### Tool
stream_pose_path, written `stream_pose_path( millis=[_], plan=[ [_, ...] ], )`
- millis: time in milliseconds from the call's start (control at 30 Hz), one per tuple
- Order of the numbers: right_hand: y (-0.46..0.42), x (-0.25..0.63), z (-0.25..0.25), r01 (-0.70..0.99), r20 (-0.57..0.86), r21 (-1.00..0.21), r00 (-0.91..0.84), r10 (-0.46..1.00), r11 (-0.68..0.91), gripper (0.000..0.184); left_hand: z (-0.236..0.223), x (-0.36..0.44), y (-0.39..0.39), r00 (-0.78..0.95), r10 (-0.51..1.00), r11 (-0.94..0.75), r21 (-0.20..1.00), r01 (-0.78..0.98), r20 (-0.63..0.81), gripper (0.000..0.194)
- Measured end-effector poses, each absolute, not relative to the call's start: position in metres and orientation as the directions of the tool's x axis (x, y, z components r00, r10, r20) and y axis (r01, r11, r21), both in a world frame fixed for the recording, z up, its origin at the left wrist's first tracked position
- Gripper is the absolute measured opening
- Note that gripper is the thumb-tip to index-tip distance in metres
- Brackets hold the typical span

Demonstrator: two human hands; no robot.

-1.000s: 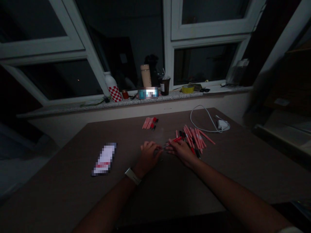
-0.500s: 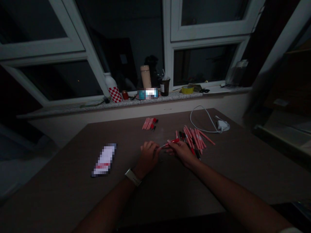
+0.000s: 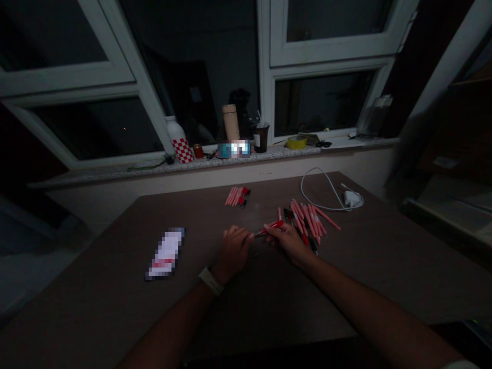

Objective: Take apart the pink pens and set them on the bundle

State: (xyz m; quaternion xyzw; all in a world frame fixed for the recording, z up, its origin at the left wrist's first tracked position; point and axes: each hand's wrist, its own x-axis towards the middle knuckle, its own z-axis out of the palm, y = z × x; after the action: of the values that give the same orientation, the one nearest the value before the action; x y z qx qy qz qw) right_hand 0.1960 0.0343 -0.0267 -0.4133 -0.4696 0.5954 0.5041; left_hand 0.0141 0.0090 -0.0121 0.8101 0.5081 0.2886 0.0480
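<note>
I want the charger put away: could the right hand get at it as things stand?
Probably, but not directly: the right hand holds a red pen, and the pile of pens lies between it and the charger.

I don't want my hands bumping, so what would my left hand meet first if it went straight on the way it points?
Your left hand would likely meet your right hand first, along the red pen part held between them, though depth is unclear.

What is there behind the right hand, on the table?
Beyond the right hand lies a pile of pink pens and, farther back, a white charger. What the hand itself covers cannot be seen.
</note>
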Motion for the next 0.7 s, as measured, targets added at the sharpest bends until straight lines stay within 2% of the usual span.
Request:
stream_pose_path(
  millis=[267,467,567,700],
  plan=[
    [0.0341,0.1965,-0.0253,-0.188,0.028,-0.982,-0.156,0.987,-0.002,0.034,-0.0172,0.0137,0.0125,0.305,0.853,-0.499,0.495,0.711,0.423,0.037],
    [0.0343,0.1948,-0.0243,-0.270,0.034,-0.963,-0.152,0.988,-0.008,0.034,-0.0171,0.0163,0.0111,0.282,0.876,-0.473,0.584,0.659,0.391,0.039],
    [0.0351,0.1945,-0.0259,-0.297,0.035,-0.955,-0.170,0.985,-0.017,0.034,-0.0185,0.0169,0.0107,0.264,0.879,-0.464,0.584,0.666,0.397,0.037],
    [0.0345,0.1935,-0.0273,-0.322,0.013,-0.946,-0.188,0.982,-0.049,0.036,-0.0221,0.0163,0.0113,0.279,0.832,-0.529,0.539,0.656,0.479,0.026]
  ],
)
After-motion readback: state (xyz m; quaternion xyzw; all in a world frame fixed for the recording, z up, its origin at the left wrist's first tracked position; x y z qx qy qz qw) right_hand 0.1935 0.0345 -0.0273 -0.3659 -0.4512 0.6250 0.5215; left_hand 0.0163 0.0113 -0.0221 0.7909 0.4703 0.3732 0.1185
